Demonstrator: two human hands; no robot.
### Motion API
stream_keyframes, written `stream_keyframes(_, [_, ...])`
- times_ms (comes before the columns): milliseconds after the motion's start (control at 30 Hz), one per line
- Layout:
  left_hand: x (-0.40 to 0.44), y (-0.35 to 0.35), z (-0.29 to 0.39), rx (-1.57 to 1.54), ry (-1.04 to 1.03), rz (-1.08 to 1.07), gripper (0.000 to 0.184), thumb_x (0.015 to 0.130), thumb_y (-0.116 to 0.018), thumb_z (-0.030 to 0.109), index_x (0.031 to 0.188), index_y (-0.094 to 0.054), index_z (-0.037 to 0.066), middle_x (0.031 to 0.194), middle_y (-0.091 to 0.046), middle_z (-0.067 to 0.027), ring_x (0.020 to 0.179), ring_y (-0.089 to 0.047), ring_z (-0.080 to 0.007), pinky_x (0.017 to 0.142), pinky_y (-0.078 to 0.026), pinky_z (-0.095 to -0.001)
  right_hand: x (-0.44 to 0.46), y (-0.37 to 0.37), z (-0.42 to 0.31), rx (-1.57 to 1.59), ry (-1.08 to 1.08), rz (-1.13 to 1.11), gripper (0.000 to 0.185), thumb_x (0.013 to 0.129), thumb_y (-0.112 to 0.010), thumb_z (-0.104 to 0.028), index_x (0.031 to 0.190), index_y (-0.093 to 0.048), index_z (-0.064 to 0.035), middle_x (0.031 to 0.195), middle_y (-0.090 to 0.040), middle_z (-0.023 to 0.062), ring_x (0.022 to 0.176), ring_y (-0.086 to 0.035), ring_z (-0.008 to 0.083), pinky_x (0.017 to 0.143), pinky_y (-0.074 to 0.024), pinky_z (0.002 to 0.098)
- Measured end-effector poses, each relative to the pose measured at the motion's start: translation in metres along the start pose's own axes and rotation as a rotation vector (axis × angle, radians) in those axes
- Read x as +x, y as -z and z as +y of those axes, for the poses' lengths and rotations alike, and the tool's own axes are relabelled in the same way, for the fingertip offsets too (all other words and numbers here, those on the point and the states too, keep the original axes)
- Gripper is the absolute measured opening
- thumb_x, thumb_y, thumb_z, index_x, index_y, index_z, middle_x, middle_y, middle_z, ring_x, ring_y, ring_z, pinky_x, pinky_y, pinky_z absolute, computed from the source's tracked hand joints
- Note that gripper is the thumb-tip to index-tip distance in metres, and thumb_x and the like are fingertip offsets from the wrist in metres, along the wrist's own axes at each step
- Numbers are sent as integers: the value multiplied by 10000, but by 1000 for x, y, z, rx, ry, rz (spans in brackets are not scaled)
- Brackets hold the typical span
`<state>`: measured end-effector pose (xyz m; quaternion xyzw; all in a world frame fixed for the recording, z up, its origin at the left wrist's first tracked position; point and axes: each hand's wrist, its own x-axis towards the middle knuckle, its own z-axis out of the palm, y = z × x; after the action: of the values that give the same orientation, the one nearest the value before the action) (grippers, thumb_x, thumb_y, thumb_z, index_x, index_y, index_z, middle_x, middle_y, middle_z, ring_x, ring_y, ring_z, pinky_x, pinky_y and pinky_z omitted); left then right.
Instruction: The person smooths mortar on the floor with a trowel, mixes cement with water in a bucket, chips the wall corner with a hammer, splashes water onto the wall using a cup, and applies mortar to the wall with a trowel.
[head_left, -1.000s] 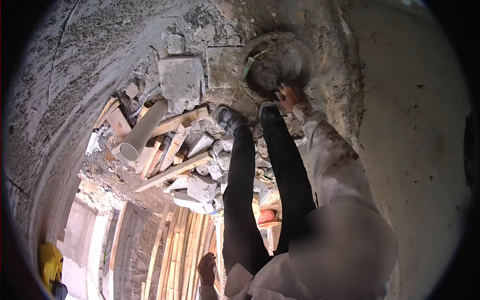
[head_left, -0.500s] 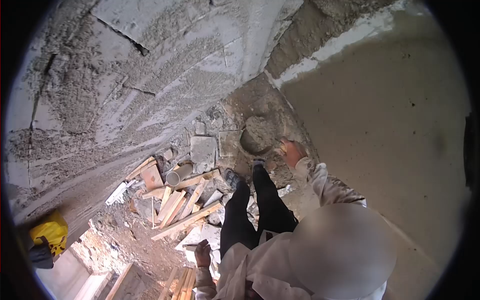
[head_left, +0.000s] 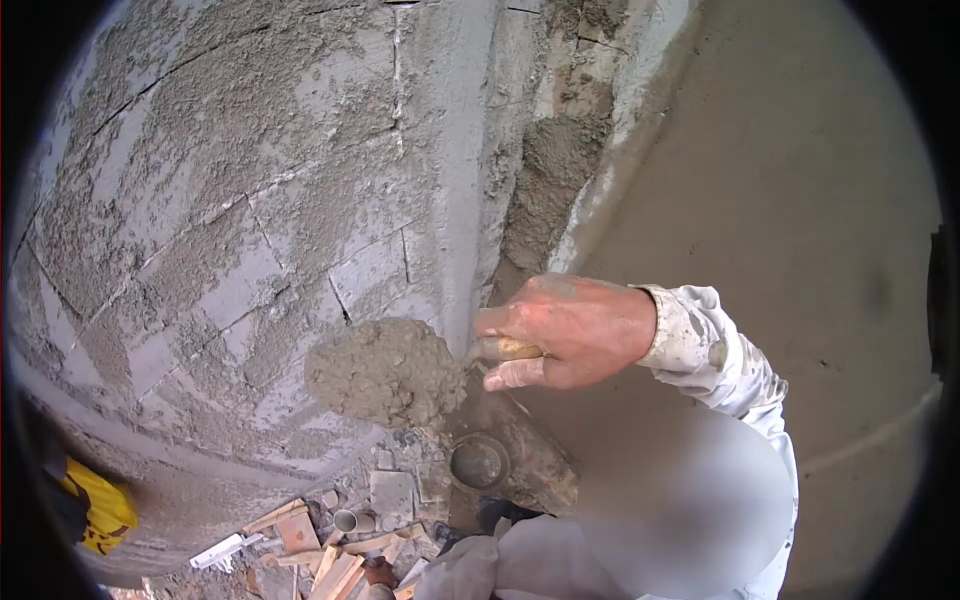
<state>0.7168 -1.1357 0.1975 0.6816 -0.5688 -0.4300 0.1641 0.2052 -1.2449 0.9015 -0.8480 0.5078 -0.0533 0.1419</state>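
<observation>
In the head view, the right hand (head_left: 572, 332) reaches in from the right at the middle of the picture, its fingers curled and closed around a short yellowish handle (head_left: 519, 349), whose end shows between the fingers and the thumb. The back of the hand faces the camera, and the skin around the thumb and fingers is smeared with grey. Just to the left of the fingers is a thick, lumpy heap of wet mortar (head_left: 388, 372), held up in front of the block wall (head_left: 225, 290); whatever bears it is hidden under it. That wall has dark joints between its blocks and rough grey patches across its face. Beside it a strip of coarse mortar (head_left: 560, 180) runs down the corner, and to the right of this stretches a smooth plastered wall (head_left: 780, 200). The pale sleeve (head_left: 715, 350) on the right arm is stained. Below the mortar heap, a round basin (head_left: 479, 462) sits on the ground, with a square slab (head_left: 391, 494) to its left. Farther left lie a pipe (head_left: 346, 521) with its open end showing, wood pieces (head_left: 338, 575) and a white strip (head_left: 217, 551). What appears to be the left hand (head_left: 380, 573) is small and dim near the bottom edge, over the wood; its finger state cannot be told. A yellow bag (head_left: 101, 507) is at the far left.
</observation>
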Motion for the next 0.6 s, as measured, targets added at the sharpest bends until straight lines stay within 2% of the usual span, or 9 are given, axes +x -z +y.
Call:
stream_keyframes(67, [3,-5,1,-31,-16,54,316,718,-639,130,976,-703,-41,821,-721,-157,744,-690,-267,740,-565,-400,2,44,-13,91,25,-62,431,937,-617,-417,922,-563,11,679,-604,177,614,-614,340,615,-495,450])
stream_keyframes(133, [17,-4,-24,1043,-730,-168,478,908,-606,421,1281,-571,125,1181,-640,-118,1006,-668,-190,795,-528,-259,5,70,-1,238,-17,-128,420,946,-610,-422,876,-545,-12,653,-580,129,531,-585,242,553,-496,395])
stream_keyframes(167, [16,-9,-32,1021,-798,-12,509,853,-592,571,1208,-606,207,1027,-676,-92,907,-679,-174,738,-529,-249,2,80,13,341,-75,-164,410,953,-604,-421,857,-532,-29,642,-562,100,495,-559,187,513,-493,360])
stream_keyframes(267, [11,-18,-36,396,-432,-76,337,887,-616,414,1078,-655,139,945,-695,-76,838,-673,-187,721,-541,-284,-10,80,91,976,-215,-144,351,981,-571,-398,842,-486,-87,633,-498,6,429,-464,36,394,-457,225])
stream_keyframes(333, [-17,-30,-36,-19,-162,-132,238,910,-632,309,992,-687,93,890,-707,-66,792,-669,-196,710,-548,-307,-29,80,183,1205,-302,40,375,978,-574,-406,903,-494,-47,648,-504,8,415,-454,36,371,-473,207])
stream_keyframes(400, [-45,-18,-31,-24,-93,-166,157,902,-632,174,1012,-682,73,938,-713,-86,843,-669,-226,765,-550,-329,-61,96,250,1008,-686,546,351,993,-539,-424,891,-442,-103,676,-484,-6,408,-411,30,327,-400,191])
stream_keyframes(467, [-52,-12,-28,140,-113,-174,149,871,-637,176,969,-685,75,927,-709,-94,845,-667,-242,764,-549,-354,-104,107,216,756,-693,1037,322,1011,-490,-434,936,-437,-125,679,-436,-30,386,-369,17,312,-358,167])
stream_keyframes(533, [-61,-15,-29,284,-167,-185,142,840,-642,178,927,-689,76,916,-704,-102,847,-666,-258,762,-549,-378,-135,96,168,587,-545,1208,320,1029,-440,-430,971,-456,-116,669,-421,-31,369,-352,13,297,-332,155])
stream_keyframes(600, [-80,-3,-42,502,-291,-213,135,810,-648,181,884,-693,77,906,-700,-111,849,-665,-274,761,-549,-402,-146,52,162,511,-636,1174,332,1025,-443,-438,966,-470,-112,650,-419,-36,374,-357,13,306,-331,159])
